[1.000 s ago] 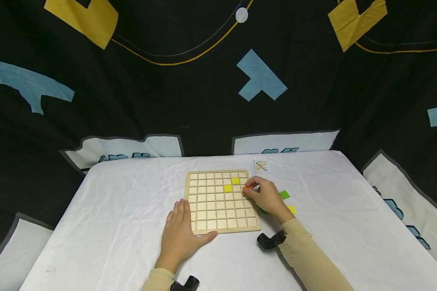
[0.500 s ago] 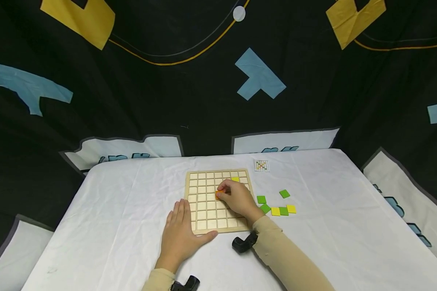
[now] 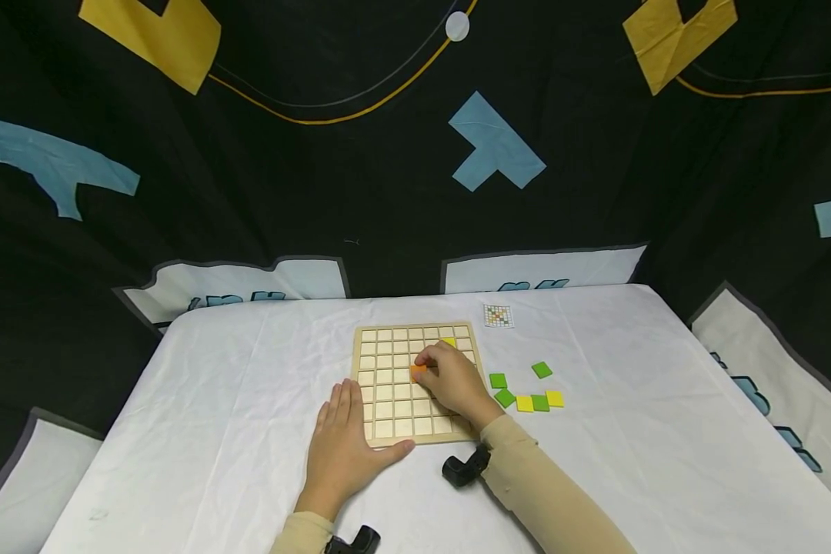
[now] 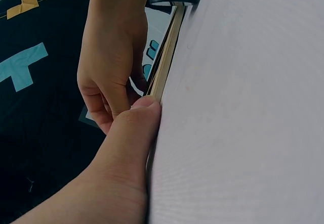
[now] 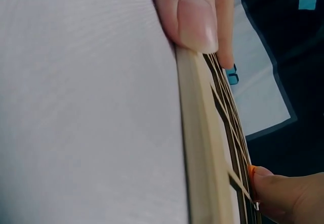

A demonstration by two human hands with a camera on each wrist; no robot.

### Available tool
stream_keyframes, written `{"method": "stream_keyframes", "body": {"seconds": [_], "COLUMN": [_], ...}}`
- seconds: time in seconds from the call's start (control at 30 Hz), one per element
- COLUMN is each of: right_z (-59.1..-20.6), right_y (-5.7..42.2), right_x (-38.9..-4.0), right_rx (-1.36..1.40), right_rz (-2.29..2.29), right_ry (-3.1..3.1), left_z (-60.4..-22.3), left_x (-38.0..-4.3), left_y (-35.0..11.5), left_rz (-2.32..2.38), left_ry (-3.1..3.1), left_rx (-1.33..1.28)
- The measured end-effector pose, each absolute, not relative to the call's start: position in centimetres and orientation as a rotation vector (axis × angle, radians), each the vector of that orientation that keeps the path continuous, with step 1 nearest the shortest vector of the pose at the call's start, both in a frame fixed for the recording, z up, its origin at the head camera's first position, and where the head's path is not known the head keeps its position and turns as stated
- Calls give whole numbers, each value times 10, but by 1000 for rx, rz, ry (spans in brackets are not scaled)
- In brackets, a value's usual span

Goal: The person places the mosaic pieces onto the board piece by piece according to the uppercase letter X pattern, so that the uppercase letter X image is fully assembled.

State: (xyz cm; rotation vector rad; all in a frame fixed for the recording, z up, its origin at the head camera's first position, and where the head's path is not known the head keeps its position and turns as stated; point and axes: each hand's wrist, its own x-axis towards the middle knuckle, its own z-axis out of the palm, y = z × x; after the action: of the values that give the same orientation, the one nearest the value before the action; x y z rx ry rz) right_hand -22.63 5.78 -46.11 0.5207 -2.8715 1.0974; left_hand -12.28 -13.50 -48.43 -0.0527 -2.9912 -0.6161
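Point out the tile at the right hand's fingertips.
The orange tile, pinched by the right hand over the board; it is the only orange one in view, among green tiles and yellow tiles.

Left hand (image 3: 342, 454) outstretched, right hand (image 3: 457, 385) pinching.
The left fingers (image 3: 344, 404) lie straight, close together, toward 12 o'clock, the left thumb (image 3: 393, 454) held out toward 2; the left forearm (image 3: 299, 536) enters from 7. At the left hand's 2 o'clock, the right hand's bent fingers point toward 10, the right forearm (image 3: 554, 496) slanting from 5.
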Motion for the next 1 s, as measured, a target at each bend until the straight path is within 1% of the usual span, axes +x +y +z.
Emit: {"method": "stream_keyframes", "body": {"seconds": [0.37,0.57,0.77,1.0], "right_z": [-457,-454,-445,-438], "right_y": [61,72,96,138], "right_x": [-221,-216,-212,-203], "right_rx": [625,656,639,578], "right_rz": [923,879,863,695], "right_ry": [-2897,-2889,-2913,-2973], "left_z": [-484,-484,-484,-484], "left_x": [-123,-123,-123,-122], "left_y": [-135,-135,-135,-135], "left_rz": [-619,-616,-635,-655], "left_ry": [-2993,-2988,-2987,-2986], "left_rx": [-48,-49,-40,-41]}}
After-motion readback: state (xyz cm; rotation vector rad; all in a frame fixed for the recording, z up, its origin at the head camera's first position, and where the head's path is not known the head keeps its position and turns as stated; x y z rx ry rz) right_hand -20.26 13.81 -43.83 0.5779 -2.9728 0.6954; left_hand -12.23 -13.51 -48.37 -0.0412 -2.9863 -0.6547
